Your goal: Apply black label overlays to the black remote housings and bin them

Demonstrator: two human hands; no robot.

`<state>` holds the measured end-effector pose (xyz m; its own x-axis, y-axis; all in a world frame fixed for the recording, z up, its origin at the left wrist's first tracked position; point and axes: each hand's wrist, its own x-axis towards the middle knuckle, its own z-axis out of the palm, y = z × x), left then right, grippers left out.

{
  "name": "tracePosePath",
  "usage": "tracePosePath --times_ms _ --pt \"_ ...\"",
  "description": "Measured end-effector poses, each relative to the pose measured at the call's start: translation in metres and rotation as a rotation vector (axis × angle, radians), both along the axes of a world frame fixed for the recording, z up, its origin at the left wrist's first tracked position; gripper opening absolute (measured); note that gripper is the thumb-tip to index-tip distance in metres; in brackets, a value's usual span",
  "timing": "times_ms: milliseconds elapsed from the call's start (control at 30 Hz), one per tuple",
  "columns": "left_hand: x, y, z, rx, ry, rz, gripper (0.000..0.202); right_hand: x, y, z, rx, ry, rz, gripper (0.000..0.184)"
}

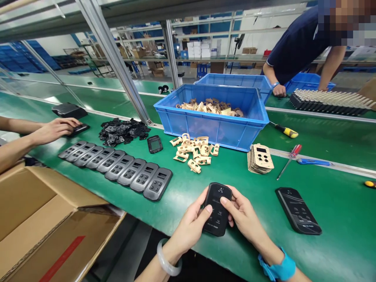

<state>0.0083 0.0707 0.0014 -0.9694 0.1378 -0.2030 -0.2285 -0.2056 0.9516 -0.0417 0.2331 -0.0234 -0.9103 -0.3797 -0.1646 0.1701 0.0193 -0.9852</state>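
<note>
A black pump control panel [218,203] with printed labels is held between both hands over the green table, near its front edge. My left hand [192,219] grips its left side, thumb on the face. My right hand [242,213] grips the right side, thumb pressed on the upper face. A similar black panel [298,211] lies to the right. A stack of beige cut-out sheets [260,158] stands beyond my right hand. Several curled beige peeled pieces [195,150] lie scattered beyond the held panel. On the left, grey panel housings [157,185] form a slanted row.
A blue bin [211,131] holds beige scraps. Black parts [122,131] are piled near a metal post. Screwdrivers [289,160] and a blue cutter [315,161] lie right. A co-worker's hands [58,129] work left, above a cardboard box [58,227]; another person [299,43] leans across opposite.
</note>
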Motion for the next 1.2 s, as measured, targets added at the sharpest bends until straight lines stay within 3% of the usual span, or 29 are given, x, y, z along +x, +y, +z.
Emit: tracePosePath --times_ms 233,367,600,700,900,1067,1133,1200 --pt "0.000 0.008 -0.011 0.020 0.061 0.071 0.063 0.004 -0.001 -0.002 0.078 0.063 -0.069 0.044" --pt "-0.001 0.011 -0.013 0.084 0.008 0.085 0.056 0.002 -0.002 0.000 -0.005 0.018 -0.094 0.042" --pt "0.000 0.016 -0.004 0.263 0.003 -0.069 0.069 0.004 -0.007 0.008 -0.108 -0.013 -0.134 0.043" --pt "0.000 0.015 -0.002 0.239 -0.006 -0.068 0.061 0.006 -0.007 0.008 -0.108 0.021 -0.124 0.045" --pt "0.005 0.011 -0.007 0.103 0.032 -0.074 0.065 0.003 -0.002 0.004 -0.069 0.058 -0.140 0.044" --pt "0.011 0.013 -0.010 0.007 0.024 -0.079 0.079 -0.003 -0.004 -0.002 0.065 0.029 -0.177 0.051" --pt "0.012 0.016 -0.014 -0.028 0.019 -0.061 0.089 -0.003 -0.006 0.001 0.207 0.129 -0.158 0.051" --pt "0.014 0.019 -0.019 -0.063 0.029 -0.062 0.104 -0.001 -0.005 0.011 0.372 0.284 -0.098 0.067"
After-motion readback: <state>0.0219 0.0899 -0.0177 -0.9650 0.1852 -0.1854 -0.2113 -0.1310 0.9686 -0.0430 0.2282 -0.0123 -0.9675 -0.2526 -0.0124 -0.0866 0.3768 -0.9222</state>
